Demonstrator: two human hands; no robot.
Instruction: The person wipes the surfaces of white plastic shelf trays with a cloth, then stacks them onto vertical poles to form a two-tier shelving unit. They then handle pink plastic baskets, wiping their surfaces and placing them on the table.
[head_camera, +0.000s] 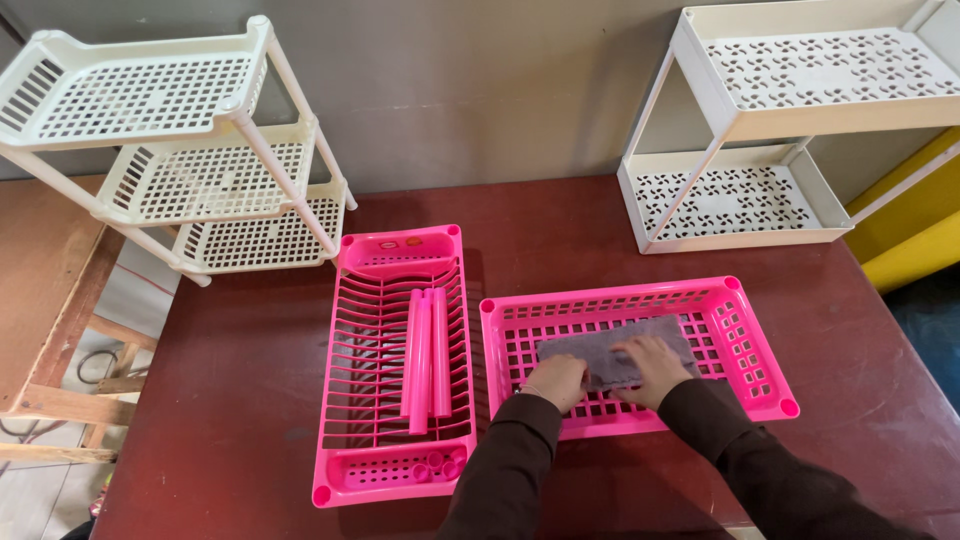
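Now, hands: left hand (557, 380) and right hand (652, 366) apart, flat on grey cloth (612, 353); cloth: inside pink tray (757, 352); pink rack (396, 360): 9 o'clock of tray

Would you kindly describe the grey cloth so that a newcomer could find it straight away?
On the dark red table, look at the right-hand pink basket, the perforated one. Inside it both hands, left hand and right hand, press on a flat grey cloth. It is the only grey, soft item among rigid pink and cream plastic.
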